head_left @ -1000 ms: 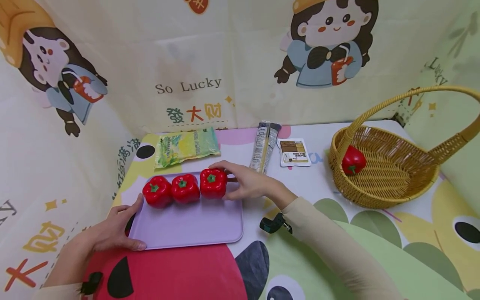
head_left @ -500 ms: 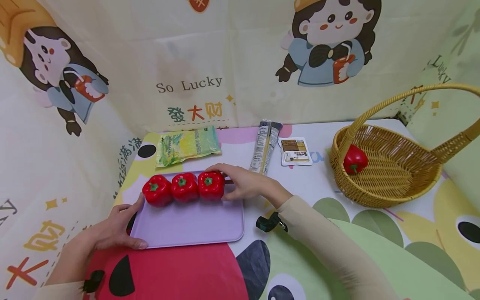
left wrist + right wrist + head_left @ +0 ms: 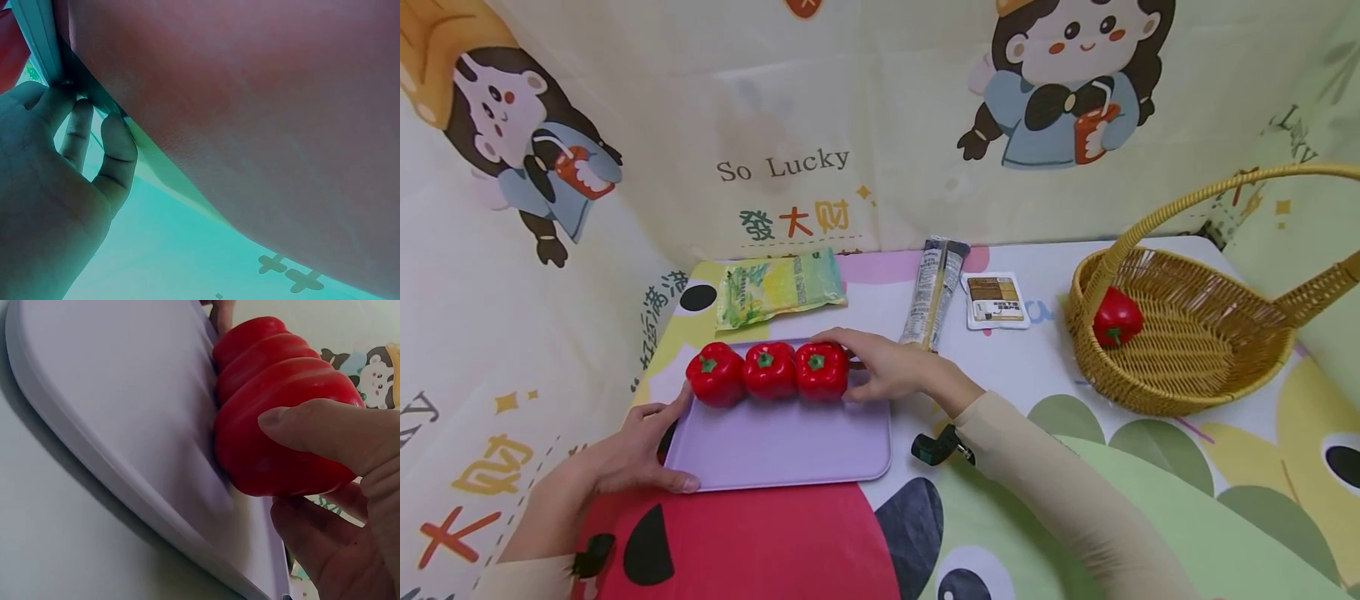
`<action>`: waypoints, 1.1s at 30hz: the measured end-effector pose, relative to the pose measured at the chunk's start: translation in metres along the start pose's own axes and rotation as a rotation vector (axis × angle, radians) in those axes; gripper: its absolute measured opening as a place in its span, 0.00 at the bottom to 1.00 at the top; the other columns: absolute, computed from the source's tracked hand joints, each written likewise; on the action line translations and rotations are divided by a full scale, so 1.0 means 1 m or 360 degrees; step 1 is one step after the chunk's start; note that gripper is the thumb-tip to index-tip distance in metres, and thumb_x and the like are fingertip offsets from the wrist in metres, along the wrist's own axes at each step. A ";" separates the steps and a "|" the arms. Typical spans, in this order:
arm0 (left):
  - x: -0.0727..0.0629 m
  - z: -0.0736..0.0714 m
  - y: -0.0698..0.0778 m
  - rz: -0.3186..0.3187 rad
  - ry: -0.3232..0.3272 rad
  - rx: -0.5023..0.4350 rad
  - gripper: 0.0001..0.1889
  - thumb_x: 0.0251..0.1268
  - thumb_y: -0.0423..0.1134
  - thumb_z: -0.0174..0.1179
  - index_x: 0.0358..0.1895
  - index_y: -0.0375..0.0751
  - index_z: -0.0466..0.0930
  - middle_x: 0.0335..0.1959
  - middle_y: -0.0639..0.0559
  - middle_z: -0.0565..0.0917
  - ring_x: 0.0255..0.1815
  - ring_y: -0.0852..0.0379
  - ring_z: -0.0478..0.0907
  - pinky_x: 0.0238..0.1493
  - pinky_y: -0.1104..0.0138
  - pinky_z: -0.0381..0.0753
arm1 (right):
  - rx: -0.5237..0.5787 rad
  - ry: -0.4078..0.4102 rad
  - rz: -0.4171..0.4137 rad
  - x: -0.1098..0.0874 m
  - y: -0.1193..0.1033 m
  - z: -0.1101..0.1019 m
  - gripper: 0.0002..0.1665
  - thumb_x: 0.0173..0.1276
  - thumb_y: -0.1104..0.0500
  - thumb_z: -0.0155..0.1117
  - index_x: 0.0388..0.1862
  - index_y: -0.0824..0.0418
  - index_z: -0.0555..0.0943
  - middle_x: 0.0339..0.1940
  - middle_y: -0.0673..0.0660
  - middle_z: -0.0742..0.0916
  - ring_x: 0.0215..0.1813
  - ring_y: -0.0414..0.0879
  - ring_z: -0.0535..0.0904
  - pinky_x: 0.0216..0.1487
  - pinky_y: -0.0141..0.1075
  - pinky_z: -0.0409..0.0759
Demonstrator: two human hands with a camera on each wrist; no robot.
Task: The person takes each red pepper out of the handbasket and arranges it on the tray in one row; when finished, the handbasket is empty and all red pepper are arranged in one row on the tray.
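Note:
Three red bell peppers with green stems stand in a row along the back of a lilac tray (image 3: 782, 450): a left pepper (image 3: 718, 383), a middle pepper (image 3: 770, 379) and a right pepper (image 3: 822, 383). My right hand (image 3: 883, 365) grips the right pepper from its right side, thumb at the front and fingers behind. In the right wrist view, the thumb (image 3: 312, 428) presses on this pepper (image 3: 281, 444), low over the tray. My left hand (image 3: 640, 450) holds the tray's left edge, its thumb by the front corner; the left wrist view shows fingertips (image 3: 119, 134) at that edge.
A wicker basket (image 3: 1180, 400) with a tall handle stands at the right, one red bell pepper (image 3: 1118, 317) inside. Behind the tray lie a green-yellow packet (image 3: 782, 287), a long silver packet (image 3: 936, 292) and a small brown-white sachet (image 3: 996, 302). Printed cloth walls enclose the table.
My right hand has slid the right pepper slightly left, narrowing the gap to the middle pepper. The left hand keeps its hold on the tray. The head view has shifted a little.

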State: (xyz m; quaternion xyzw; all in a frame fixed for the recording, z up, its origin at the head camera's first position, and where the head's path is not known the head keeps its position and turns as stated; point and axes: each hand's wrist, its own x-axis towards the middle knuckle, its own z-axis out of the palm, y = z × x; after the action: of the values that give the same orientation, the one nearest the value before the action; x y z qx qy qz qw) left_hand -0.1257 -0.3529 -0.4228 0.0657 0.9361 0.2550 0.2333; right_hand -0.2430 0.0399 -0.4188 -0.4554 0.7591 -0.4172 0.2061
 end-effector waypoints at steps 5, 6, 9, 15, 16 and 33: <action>0.001 0.000 0.000 -0.0010 -0.0006 0.0005 0.77 0.36 0.58 0.83 0.83 0.37 0.34 0.71 0.24 0.53 0.69 0.23 0.45 0.50 0.43 0.85 | -0.0005 -0.0010 -0.0011 0.003 0.002 0.000 0.49 0.64 0.66 0.74 0.79 0.51 0.61 0.73 0.48 0.71 0.73 0.41 0.69 0.68 0.36 0.77; 0.001 0.000 0.000 -0.0019 -0.0009 0.0003 0.77 0.36 0.58 0.83 0.83 0.37 0.34 0.70 0.24 0.53 0.69 0.23 0.45 0.49 0.43 0.86 | -0.0001 -0.0011 -0.0012 0.003 0.002 0.001 0.49 0.63 0.66 0.74 0.79 0.51 0.61 0.73 0.48 0.71 0.73 0.41 0.70 0.68 0.36 0.77; 0.001 0.001 0.001 -0.0033 -0.0014 0.0008 0.77 0.36 0.59 0.83 0.83 0.37 0.34 0.70 0.24 0.53 0.69 0.23 0.45 0.49 0.44 0.86 | -0.0009 -0.0017 -0.0006 0.005 0.004 0.001 0.49 0.64 0.66 0.74 0.79 0.50 0.61 0.73 0.48 0.71 0.72 0.41 0.70 0.67 0.36 0.77; 0.000 0.001 0.002 -0.0028 -0.0014 -0.0006 0.77 0.37 0.58 0.83 0.83 0.38 0.34 0.71 0.24 0.53 0.69 0.23 0.45 0.49 0.44 0.86 | -0.0045 -0.0003 -0.0033 0.005 0.003 0.002 0.51 0.63 0.65 0.75 0.80 0.52 0.59 0.74 0.49 0.72 0.73 0.41 0.70 0.67 0.36 0.78; 0.000 0.000 0.002 -0.0025 -0.0013 -0.0010 0.77 0.37 0.58 0.83 0.83 0.38 0.34 0.70 0.24 0.53 0.69 0.23 0.45 0.48 0.44 0.86 | -0.0049 0.0000 -0.0038 0.005 0.003 0.002 0.51 0.63 0.65 0.75 0.81 0.53 0.59 0.74 0.50 0.72 0.73 0.41 0.70 0.67 0.36 0.78; -0.001 -0.002 0.004 -0.0047 -0.0040 0.0002 0.76 0.39 0.59 0.82 0.83 0.37 0.34 0.70 0.24 0.52 0.69 0.23 0.45 0.52 0.41 0.84 | -0.0060 0.0008 0.0018 -0.009 -0.005 -0.004 0.55 0.64 0.63 0.75 0.84 0.52 0.55 0.80 0.53 0.67 0.76 0.48 0.68 0.70 0.45 0.76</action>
State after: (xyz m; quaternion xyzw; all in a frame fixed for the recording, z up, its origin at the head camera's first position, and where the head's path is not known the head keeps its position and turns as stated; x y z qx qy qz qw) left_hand -0.1260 -0.3506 -0.4187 0.0551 0.9340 0.2502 0.2489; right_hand -0.2386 0.0487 -0.4125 -0.4540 0.7698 -0.4027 0.1979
